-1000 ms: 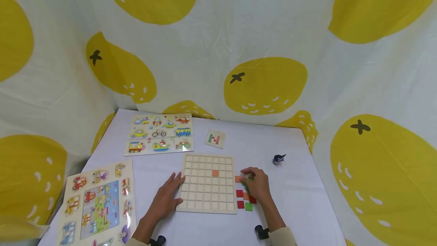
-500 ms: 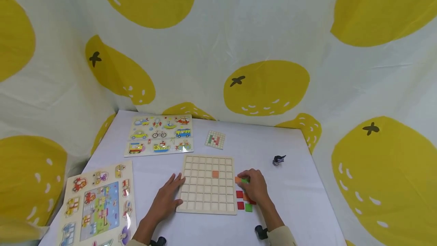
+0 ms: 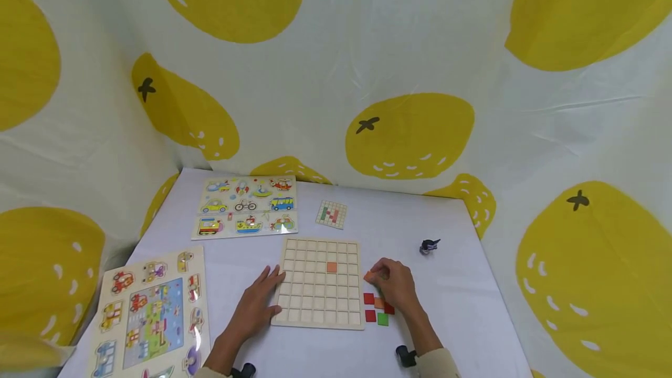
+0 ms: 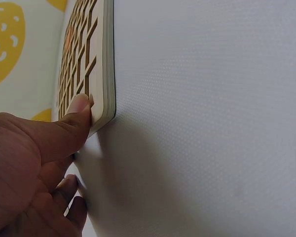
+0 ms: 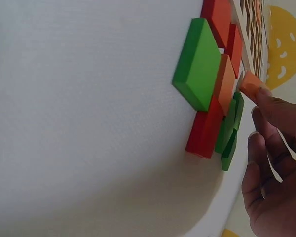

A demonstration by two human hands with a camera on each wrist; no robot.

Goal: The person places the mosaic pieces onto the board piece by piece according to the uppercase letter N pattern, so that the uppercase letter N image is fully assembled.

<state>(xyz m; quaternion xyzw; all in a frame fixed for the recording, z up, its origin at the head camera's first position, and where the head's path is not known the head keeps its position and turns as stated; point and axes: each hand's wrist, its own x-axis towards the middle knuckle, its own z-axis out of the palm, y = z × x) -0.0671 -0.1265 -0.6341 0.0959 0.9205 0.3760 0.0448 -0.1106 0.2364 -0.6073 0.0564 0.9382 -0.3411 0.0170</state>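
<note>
A square wooden grid board [image 3: 320, 326] lies mid-table with an orange tile [image 3: 332, 267] in one of its cells. My left hand [image 3: 253, 308] rests along the board's left edge, fingers extended, and its thumb [image 4: 80, 106] presses on the near corner. Right of the board, my right hand [image 3: 396, 284] pinches another orange tile [image 5: 251, 85] between thumb and finger, tilted above the table. Below that hand lie red tiles [image 3: 369, 298], an orange tile [image 3: 379, 303] and a bright green tile [image 3: 382, 319]. Darker green tiles [image 5: 229, 123], hidden by the hand in the head view, show in the right wrist view.
A small pattern card [image 3: 331, 214] lies behind the board. Two picture puzzles, a vehicle puzzle [image 3: 252, 217] and a larger puzzle [image 3: 196, 267], lie to the left. A small dark figurine [image 3: 429, 246] stands at the right. A fruit-print curtain [image 3: 315, 74] rises behind the table.
My right hand has moved from the green tiles to the orange tile beside the board, which it now pinches and has tilted up. The left hand has stayed at the board's edge.
</note>
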